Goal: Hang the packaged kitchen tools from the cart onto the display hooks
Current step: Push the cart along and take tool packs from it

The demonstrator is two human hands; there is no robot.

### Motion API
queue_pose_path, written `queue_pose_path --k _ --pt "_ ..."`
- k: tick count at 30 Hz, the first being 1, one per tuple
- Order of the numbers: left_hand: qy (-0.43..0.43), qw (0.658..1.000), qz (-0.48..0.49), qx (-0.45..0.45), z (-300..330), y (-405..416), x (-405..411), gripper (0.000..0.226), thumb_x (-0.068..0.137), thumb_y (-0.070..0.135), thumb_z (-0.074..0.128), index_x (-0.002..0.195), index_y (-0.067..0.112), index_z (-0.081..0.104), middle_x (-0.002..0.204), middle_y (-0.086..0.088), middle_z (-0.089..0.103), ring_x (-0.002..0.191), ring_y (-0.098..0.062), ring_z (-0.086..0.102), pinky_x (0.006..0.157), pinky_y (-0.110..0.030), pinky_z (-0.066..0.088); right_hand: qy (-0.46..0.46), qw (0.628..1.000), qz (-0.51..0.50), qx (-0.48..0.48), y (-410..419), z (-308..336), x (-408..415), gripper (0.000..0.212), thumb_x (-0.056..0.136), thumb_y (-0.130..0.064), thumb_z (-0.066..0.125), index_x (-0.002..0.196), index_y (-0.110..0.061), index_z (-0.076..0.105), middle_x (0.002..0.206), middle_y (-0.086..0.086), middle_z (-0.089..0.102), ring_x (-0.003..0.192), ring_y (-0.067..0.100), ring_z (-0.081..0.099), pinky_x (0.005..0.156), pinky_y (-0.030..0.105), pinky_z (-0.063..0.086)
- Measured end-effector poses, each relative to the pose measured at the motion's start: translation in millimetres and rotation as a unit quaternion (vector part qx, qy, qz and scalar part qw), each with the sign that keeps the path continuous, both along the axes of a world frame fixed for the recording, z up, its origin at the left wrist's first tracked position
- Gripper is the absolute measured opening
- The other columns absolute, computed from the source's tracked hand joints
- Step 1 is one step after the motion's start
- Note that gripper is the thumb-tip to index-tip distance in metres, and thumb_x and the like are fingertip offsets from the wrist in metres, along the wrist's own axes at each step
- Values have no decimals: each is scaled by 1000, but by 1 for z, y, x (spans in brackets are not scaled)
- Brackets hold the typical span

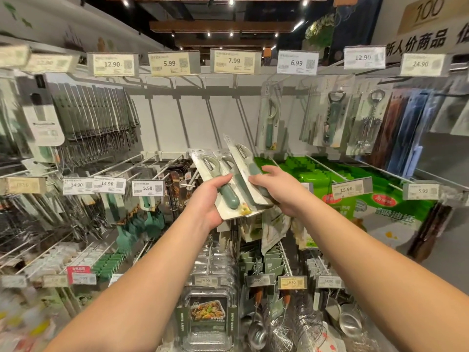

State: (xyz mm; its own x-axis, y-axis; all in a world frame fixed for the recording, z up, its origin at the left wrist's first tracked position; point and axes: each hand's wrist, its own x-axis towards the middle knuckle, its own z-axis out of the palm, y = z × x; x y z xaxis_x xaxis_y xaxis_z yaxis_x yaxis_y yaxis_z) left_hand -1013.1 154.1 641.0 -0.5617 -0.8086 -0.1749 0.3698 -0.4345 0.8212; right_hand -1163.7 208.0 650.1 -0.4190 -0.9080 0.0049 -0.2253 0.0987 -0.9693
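Peelers on flat cards, fanned between both hands in front of the bare hooks point(177, 107): the left hand point(210, 199) grips the packaged peelers point(223, 184) low down at the handle end, the right hand point(276, 186) pinches the top one point(247, 166) by its edge. They look light, stiff, slick with plastic; best held near the hang hole, which stays free
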Motion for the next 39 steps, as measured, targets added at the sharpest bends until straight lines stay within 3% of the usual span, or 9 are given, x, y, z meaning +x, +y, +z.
queue_pose_path --k 3,7,10,12,17,22,25,32,39 --pt "-11 1000 -1 -3 2 -2 0 16 100 11 51 101 5 66 86 -17 76 83 -35 72 81 -55 55 -49 998 29 30 4 2 -4 72 87 -26 73 149 -12 40 113 8 71 89 20 73 77 36 59" --pt "-26 999 0 -21 4 -5 0 12 99 10 54 104 7 64 79 -14 76 71 -33 75 70 -51 58 89 991 34 94 10 15 -7 51 88 -28 70 135 -16 55 103 2 69 89 17 69 78 34 56" --pt "-31 999 1 -40 5 -5 -1 16 97 8 56 111 4 63 82 -14 76 76 -34 75 76 -55 59 165 978 36 123 12 24 -11 23 87 -29 70 107 -20 62 97 0 68 85 15 63 75 30 50" --pt "-34 998 3 -53 6 -5 -2 22 96 7 58 118 3 63 86 -14 77 83 -35 75 77 -56 59 225 966 23 122 12 25 -14 28 84 -34 70 106 -18 66 99 1 70 85 16 64 73 31 49" --pt "-48 995 17 -87 9 -6 -4 20 96 8 60 115 3 64 74 -6 77 77 -28 75 72 -47 60 375 920 -25 116 14 22 -17 58 84 -41 64 135 -14 56 112 4 67 91 18 63 77 34 55" --pt "-41 994 26 -95 16 -8 -5 15 96 7 59 110 3 64 73 -6 76 74 -25 75 69 -43 60 346 932 -111 16 18 19 -30 31 83 -32 66 109 -17 62 95 -1 67 81 18 62 62 31 47" --pt "-26 995 32 -92 19 -9 -8 16 96 7 60 110 5 65 75 -6 75 72 -24 74 65 -40 60 291 942 -156 -57 19 18 -35 27 86 -28 66 112 -21 59 96 -6 63 85 16 60 68 29 42" --pt "-8 996 25 -82 21 -9 -17 17 96 9 59 111 5 66 78 -8 75 74 -25 75 70 -44 60 239 939 -213 -127 15 24 -48 67 93 -32 65 150 -11 37 140 5 53 125 21 53 92 26 40" --pt "-23 997 23 -73 20 -10 -20 12 96 11 59 105 6 66 77 -9 74 76 -29 73 76 -48 58 258 932 -213 -143 -2 35 -56 65 93 -33 67 147 -9 39 139 10 53 124 25 55 96 33 45"
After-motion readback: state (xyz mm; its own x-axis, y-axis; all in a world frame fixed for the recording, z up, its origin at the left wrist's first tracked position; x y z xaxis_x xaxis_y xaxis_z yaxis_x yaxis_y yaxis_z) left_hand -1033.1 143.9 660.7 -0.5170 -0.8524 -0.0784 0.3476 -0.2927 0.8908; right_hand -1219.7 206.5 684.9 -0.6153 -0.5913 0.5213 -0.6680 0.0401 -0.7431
